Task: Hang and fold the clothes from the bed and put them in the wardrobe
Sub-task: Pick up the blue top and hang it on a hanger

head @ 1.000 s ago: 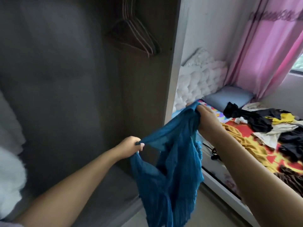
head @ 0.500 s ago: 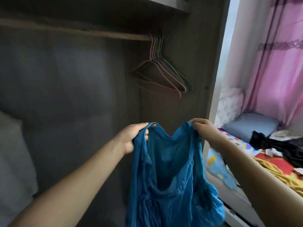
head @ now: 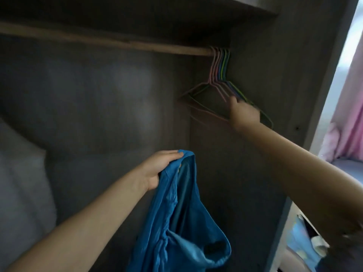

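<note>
A blue garment [head: 176,216] hangs from my left hand [head: 160,167], which grips its top edge in front of the open wardrobe. Several empty wire hangers [head: 218,81], pink, blue and green, hang bunched at the right end of the wooden rail [head: 110,41]. My right hand [head: 243,112] is raised against the lower right arms of those hangers; it is blurred, and whether its fingers hold a hanger does not show.
The wardrobe's dark back panel [head: 110,107] fills the middle. A pale grey-white bundle [head: 21,183] sits at the lower left inside. To the right lie the wardrobe side panel [head: 322,91], a pink curtain [head: 351,107] and a corner of the bed [head: 306,250].
My right hand has let go of the blue garment and risen to the hangers. The garment now hangs from my left hand alone. The view has tilted up and left.
</note>
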`<state>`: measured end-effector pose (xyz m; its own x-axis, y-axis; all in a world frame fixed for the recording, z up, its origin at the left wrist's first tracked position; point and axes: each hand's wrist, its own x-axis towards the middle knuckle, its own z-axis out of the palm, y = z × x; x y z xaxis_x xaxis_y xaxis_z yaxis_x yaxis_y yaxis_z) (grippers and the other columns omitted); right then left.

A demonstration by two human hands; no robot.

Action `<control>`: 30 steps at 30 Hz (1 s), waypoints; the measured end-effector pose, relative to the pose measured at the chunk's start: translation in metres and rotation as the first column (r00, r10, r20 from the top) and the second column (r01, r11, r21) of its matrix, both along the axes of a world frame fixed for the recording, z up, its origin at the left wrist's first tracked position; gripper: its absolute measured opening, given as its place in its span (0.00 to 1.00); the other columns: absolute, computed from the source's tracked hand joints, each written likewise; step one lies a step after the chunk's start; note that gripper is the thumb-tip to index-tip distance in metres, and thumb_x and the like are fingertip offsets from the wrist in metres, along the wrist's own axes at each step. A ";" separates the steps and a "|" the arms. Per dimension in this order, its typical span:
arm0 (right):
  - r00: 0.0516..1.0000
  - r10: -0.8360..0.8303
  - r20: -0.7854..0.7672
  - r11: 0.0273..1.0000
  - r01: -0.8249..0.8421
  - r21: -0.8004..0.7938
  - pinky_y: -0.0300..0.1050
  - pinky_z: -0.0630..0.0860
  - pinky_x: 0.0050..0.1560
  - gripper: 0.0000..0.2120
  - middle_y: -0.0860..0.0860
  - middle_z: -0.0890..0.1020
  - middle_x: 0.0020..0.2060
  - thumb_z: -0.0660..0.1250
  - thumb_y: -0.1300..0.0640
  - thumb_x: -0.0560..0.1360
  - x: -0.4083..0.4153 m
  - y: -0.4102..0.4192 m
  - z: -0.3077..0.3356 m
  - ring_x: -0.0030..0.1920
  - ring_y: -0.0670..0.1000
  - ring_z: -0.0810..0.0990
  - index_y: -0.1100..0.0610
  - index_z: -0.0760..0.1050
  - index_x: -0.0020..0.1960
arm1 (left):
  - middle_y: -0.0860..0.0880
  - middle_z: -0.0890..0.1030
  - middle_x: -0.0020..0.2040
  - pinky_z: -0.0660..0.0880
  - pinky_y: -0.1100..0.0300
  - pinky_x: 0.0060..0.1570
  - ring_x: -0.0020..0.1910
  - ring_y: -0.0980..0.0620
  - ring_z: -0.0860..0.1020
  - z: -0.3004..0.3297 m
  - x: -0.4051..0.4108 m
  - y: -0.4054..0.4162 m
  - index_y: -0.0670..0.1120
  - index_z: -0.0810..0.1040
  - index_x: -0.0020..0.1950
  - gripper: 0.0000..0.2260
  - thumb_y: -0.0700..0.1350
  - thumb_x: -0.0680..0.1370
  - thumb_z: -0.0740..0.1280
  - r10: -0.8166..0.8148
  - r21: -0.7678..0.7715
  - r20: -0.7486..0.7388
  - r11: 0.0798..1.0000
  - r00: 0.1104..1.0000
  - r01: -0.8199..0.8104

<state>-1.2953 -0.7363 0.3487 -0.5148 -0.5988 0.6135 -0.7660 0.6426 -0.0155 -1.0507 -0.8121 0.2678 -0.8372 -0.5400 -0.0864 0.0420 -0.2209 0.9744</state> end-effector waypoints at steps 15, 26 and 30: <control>0.529 0.661 0.532 0.717 -0.236 -0.656 0.42 0.70 0.33 0.08 0.54 0.76 0.36 0.64 0.53 0.79 0.008 -0.037 -0.078 0.32 0.50 0.74 0.58 0.72 0.51 | 0.48 0.78 0.27 0.72 0.66 0.20 0.22 0.54 0.77 -0.009 0.019 -0.048 0.42 0.77 0.44 0.09 0.44 0.80 0.62 0.293 0.147 0.038 0.944 0.956 -0.295; 0.011 0.981 0.194 0.191 0.148 -0.970 0.34 0.52 0.22 0.24 0.45 0.60 0.21 0.60 0.43 0.77 0.092 -0.013 -0.087 0.20 0.44 0.55 0.49 0.62 0.25 | 0.48 0.72 0.20 0.72 0.66 0.20 0.17 0.52 0.72 -0.033 0.058 -0.057 0.42 0.72 0.37 0.14 0.43 0.81 0.58 0.388 0.250 0.142 0.876 0.911 -0.412; -0.033 0.997 0.075 0.079 0.142 -0.987 0.34 0.52 0.22 0.24 0.43 0.59 0.20 0.59 0.44 0.76 0.133 -0.017 -0.120 0.20 0.43 0.55 0.49 0.62 0.23 | 0.48 0.71 0.20 0.70 0.66 0.18 0.16 0.53 0.70 -0.025 0.064 -0.051 0.41 0.76 0.26 0.22 0.42 0.80 0.59 0.374 0.246 0.110 0.888 0.921 -0.390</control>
<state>-1.1618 -0.7531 0.2292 -0.6753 -0.5737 0.4635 0.1320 -0.7123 -0.6894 -0.9872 -0.8632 0.2425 -0.5600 -0.7693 -0.3076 0.1195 -0.4424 0.8888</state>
